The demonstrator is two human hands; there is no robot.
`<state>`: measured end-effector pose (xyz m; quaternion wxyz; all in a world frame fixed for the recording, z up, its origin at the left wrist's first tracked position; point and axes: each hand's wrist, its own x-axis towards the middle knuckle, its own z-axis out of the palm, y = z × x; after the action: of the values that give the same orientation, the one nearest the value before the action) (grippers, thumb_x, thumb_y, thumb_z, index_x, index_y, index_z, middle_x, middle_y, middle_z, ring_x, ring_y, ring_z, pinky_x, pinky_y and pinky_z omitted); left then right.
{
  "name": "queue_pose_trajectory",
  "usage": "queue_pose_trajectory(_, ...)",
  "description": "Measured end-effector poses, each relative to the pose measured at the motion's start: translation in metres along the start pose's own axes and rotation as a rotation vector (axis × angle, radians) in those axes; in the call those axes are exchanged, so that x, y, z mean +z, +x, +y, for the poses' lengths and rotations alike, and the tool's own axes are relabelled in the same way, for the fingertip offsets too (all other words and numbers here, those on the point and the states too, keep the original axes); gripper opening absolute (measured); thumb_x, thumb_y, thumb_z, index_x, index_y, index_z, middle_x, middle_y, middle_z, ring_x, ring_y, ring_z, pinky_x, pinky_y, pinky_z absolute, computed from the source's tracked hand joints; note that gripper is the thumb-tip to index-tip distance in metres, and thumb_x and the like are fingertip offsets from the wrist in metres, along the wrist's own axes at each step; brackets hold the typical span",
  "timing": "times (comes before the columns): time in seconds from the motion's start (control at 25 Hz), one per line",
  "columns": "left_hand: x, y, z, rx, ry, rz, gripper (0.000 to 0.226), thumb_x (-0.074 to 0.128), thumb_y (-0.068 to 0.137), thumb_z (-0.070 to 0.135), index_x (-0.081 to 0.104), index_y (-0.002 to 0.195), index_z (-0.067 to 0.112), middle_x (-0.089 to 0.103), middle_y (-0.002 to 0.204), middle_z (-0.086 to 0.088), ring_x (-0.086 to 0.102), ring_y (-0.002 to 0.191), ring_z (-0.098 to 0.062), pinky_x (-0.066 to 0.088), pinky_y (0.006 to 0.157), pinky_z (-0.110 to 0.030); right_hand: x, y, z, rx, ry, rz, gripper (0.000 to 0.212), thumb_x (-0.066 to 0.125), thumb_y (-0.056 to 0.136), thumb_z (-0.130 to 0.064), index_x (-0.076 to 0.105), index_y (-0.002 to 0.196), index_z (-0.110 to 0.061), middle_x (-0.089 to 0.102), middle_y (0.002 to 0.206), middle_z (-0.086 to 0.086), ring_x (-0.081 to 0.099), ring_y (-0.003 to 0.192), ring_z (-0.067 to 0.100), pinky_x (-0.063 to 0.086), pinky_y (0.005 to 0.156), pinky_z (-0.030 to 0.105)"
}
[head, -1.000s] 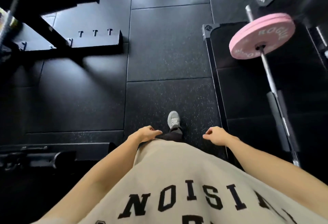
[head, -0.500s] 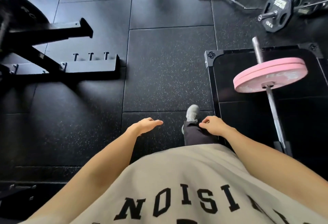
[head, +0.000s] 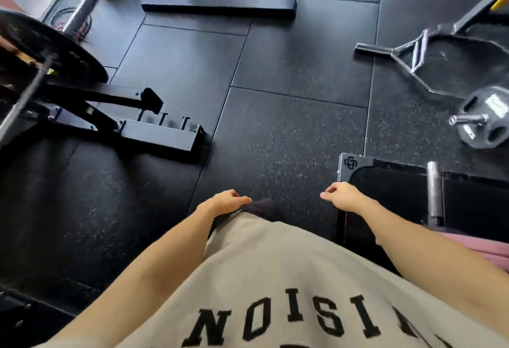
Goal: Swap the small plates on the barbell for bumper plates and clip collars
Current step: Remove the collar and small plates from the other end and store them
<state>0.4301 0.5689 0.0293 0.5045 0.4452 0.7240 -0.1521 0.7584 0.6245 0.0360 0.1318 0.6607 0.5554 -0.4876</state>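
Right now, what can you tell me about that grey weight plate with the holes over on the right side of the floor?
The grey weight plate looks like metal, with a many-sided rim and rounded grip holes cut through its face; a pale label catches the light. It stands tilted on the black rubber floor, loaded on a short steel sleeve that pokes out through its centre towards the left. It belongs to the trap bar lying behind it. Neither hand touches it.

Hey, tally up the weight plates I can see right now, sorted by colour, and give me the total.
Black plate, on the rack at the left: 1
Grey plate, on the bar at the right: 1
Pink plate, only an edge visible behind the right forearm: 1
Total: 3
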Motion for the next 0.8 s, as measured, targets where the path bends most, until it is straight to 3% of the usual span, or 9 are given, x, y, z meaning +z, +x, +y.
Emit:
queue_pose_trajectory(0.28, -0.111, 0.11, 0.09, -0.002, -0.022, 0.006, 0.065, 0.058, 0.079, 0.072, 0.057, 0.123, 0.024, 0.06, 0.132, -0.001, 0.055, 0.117, -0.022, 0.042, 0.105, -0.042, -0.114, 0.124, -0.064, 0.011, -0.08, -0.057, 0.039, 0.057, 0.096, -0.04, 0.059, 0.123, -0.013, 0.061, 0.12, 0.006, 0.055, 0.105, 0.021, 0.045, 0.092, 0.034)
queue_pose_trajectory(0.52, -0.275, 0.196, 0.19, 0.095, -0.037, 0.036, 0.066, 0.058, 0.085, 0.066, 0.052, 0.131, 0.018, 0.058, 0.134, -0.004, 0.055, 0.114, -0.022, 0.043, 0.101, -0.038, -0.253, 0.225, -0.156, -0.002, -0.074, 0.033, 0.037, 0.059, 0.094, -0.039, 0.062, 0.119, -0.013, 0.062, 0.123, 0.008, 0.056, 0.108, 0.024, 0.043, 0.091, 0.033)
queue_pose_trajectory(0.64, -0.335, 0.228, 0.226, 0.108, -0.068, 0.044, 0.067, 0.058, 0.084, 0.067, 0.051, 0.132, 0.021, 0.056, 0.136, -0.003, 0.055, 0.119, -0.023, 0.042, 0.105, -0.044, -0.3, 0.266, -0.196, -0.022, -0.05, 0.036, 0.036, 0.059, 0.095, -0.038, 0.062, 0.12, -0.013, 0.061, 0.122, 0.007, 0.055, 0.106, 0.024, 0.042, 0.089, 0.033)
queue_pose_trajectory(0.8, -0.396, 0.282, 0.264, 0.068, -0.09, 0.017, 0.067, 0.056, 0.086, 0.067, 0.05, 0.133, 0.021, 0.053, 0.14, -0.003, 0.053, 0.122, -0.023, 0.042, 0.105, -0.045, -0.356, 0.342, -0.242, -0.014, -0.075, 0.007, 0.024, 0.062, 0.092, -0.039, 0.063, 0.105, -0.019, 0.065, 0.118, 0.005, 0.058, 0.105, 0.023, 0.046, 0.096, 0.037)
